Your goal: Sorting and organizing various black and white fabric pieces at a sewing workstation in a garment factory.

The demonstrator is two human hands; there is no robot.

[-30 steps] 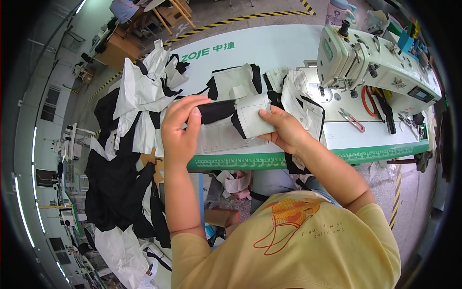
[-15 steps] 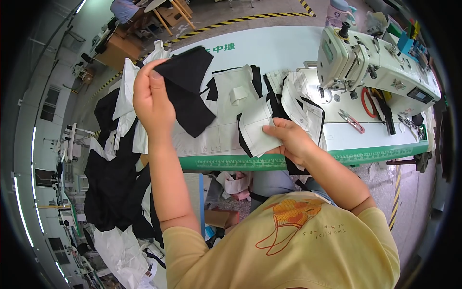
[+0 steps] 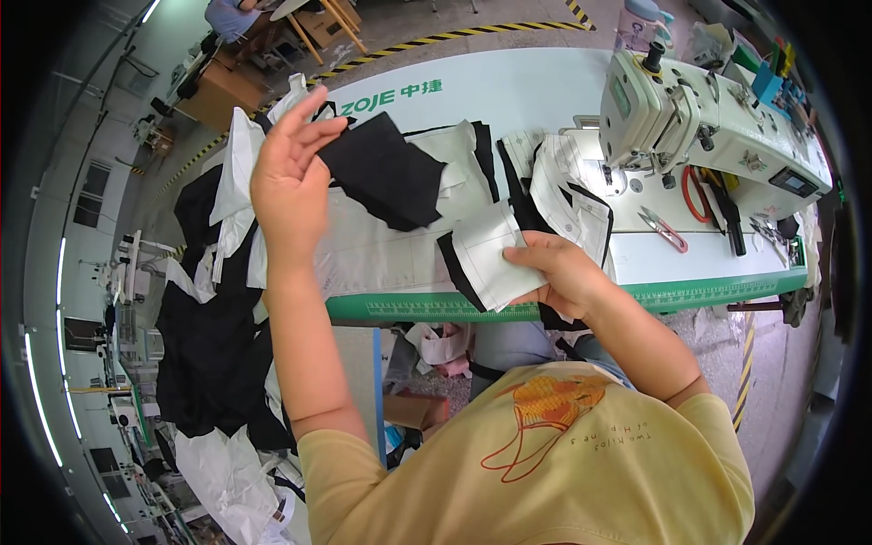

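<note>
My left hand (image 3: 292, 177) is raised over the left part of the table, open, with its fingers stretched out and apart. Right beside its thumb is a black fabric piece (image 3: 391, 173), spread over the pale pieces below; whether they touch I cannot tell. Between thumb and fingers my right hand (image 3: 559, 271) grips a white fabric piece (image 3: 493, 254) with black fabric under it, near the table's front edge. Behind that lies a larger white piece with black edges (image 3: 454, 141). More white pieces edged in black (image 3: 556, 182) lie beyond my right hand.
A white sewing machine (image 3: 677, 118) stands at the right of the table. Pink-handled thread snips (image 3: 665, 229), red-handled scissors (image 3: 697, 193) and other small tools lie near it. Black cloth (image 3: 213, 354) and white cloth (image 3: 238, 177) hang at the left. A green ruler strip (image 3: 436, 307) edges the front.
My left hand has opened and let go of the black fabric piece, which has shifted right and flattened out. My right hand has drawn the white piece slightly nearer and tilted it.
</note>
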